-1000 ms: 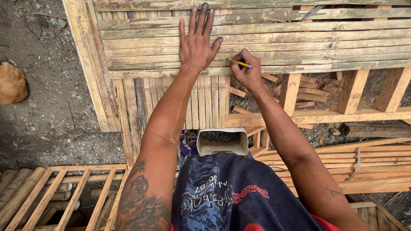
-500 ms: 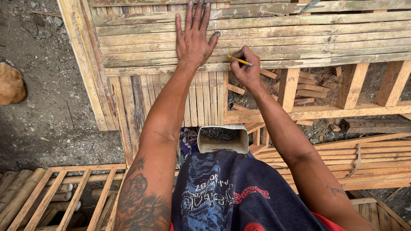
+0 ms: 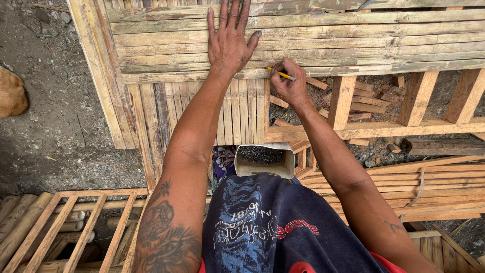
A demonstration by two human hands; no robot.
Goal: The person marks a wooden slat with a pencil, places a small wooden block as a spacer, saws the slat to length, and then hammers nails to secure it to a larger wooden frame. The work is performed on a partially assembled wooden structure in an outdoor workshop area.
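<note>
My left hand [image 3: 230, 43] lies flat, fingers spread, on the horizontal bamboo slats [image 3: 353, 35] of a woven panel. My right hand [image 3: 287, 86] grips a yellow pencil [image 3: 281, 74], its tip touching the lowest slat just right of the left wrist. Beneath the slats, vertical bamboo strips [image 3: 237, 108] hang down. A white open container holding dark nails [image 3: 263, 160] sits close to my body, below both arms.
Wooden frame bars [image 3: 376, 129] with offcut scraps [image 3: 366, 98] behind them lie at right. A slatted wooden frame [image 3: 76, 227] with bamboo poles lies at lower left. Gravel ground [image 3: 55, 116] spreads left, with a tan furry animal [image 3: 11, 93] at the edge. More bamboo strips [image 3: 444, 187] are stacked at lower right.
The view has shifted slightly, so the panel and hands sit a little higher in frame. My right hand with the pencil stays on the lowest slat; the left hand stays pressed flat.
</note>
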